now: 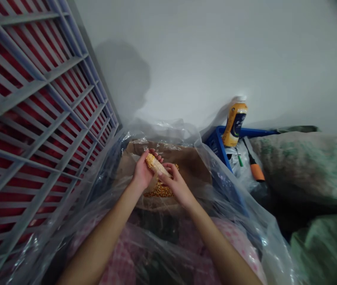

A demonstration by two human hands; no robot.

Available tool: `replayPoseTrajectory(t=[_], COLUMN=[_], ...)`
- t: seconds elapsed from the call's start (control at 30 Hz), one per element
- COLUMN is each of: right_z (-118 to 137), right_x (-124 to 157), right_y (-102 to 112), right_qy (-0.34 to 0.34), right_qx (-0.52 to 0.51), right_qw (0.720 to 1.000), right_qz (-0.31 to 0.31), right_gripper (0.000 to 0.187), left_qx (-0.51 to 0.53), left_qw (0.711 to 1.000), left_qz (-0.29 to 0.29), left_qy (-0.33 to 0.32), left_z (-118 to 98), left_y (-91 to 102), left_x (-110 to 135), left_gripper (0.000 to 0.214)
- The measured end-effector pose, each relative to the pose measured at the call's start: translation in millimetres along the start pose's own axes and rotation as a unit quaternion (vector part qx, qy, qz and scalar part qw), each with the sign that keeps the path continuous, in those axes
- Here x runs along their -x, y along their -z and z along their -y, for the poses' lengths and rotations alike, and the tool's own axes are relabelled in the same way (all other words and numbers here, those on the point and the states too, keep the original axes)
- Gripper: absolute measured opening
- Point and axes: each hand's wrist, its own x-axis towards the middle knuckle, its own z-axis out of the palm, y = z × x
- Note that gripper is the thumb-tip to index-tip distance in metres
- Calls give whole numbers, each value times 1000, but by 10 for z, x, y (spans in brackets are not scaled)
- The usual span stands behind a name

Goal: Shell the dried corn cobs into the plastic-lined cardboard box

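Observation:
A corn cob [157, 165] lies slantwise between my two hands, yellow kernels on its upper left end and a bare pale core along the rest. My left hand [143, 169] is closed round the kernel end. Fingers of my right hand [176, 181] grip the stripped lower right end. Beneath them, loose kernels [160, 190] are heaped on brown paper [196, 162]. Clear plastic sheeting [99, 213] surrounds the paper and drapes over my lap.
A lilac plastic lattice [46, 83] with red behind it rises on the left. To the right, a blue crate [220, 144] holds a yellow bottle [235, 122] and an orange-handled tool [256, 171]. Stuffed sacks [307, 166] lie farther right; a white wall [192, 59] stands behind.

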Motion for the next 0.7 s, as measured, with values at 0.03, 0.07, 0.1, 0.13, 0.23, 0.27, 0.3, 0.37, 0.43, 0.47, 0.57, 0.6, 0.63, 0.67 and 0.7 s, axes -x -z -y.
replayPoseTrajectory(t=[0.03,0.07,0.1,0.13,0.23,0.27,0.3,0.37,0.43,0.47,0.57,0.6,0.63,0.67,0.7], right_z=[-6,-19,-35,-53,-96,-104,-110,-127,-161,-183,-212,-196,-162,-112,-50], right_x=[-1,-5,-12,-21,-44,-46,-44,-28,-5,6,33,44,59,80,109], right_y=[3,9,16,25,53,59,61,49,14,-7,-53,-55,-49,-35,-13], right_qy=[-46,-84,-110,-122,-96,-76,-59,-42,-53,-58,-70,-76,-80,-85,-93], right_qx=[-15,-22,-21,-18,-11,-12,-15,-25,-42,-53,-106,-125,-139,-149,-154], right_qw=[999,995,992,991,994,996,997,998,997,997,992,989,987,985,983], right_qz=[24,40,50,53,54,53,51,45,35,26,-3,-10,-18,-23,-22], right_gripper=[54,57,60,63,65,65,66,68,71,70,59,54,49,45,42], left_qx=[3,3,-2,-12,-68,-93,-121,-170,-201,-208,-213,-213,-214,-217,-218], left_qw=[1000,1000,1000,1000,995,991,986,975,967,964,963,964,966,968,970], left_qz=[-2,-3,3,15,69,89,108,138,156,161,161,155,142,123,105], left_qy=[-4,-7,-8,-8,-19,-27,-34,-40,-30,-23,-23,-29,-31,-32,-31], left_z=[-8,-15,-21,-23,-3,15,37,95,157,182,211,203,187,166,143], left_y=[-1,-2,-3,0,26,40,53,75,92,100,139,161,189,221,258], left_x=[7,16,24,30,42,46,54,85,137,166,226,230,226,214,198], left_gripper=[13,12,11,10,17,20,22,22,23,25,36,39,40,41,42])
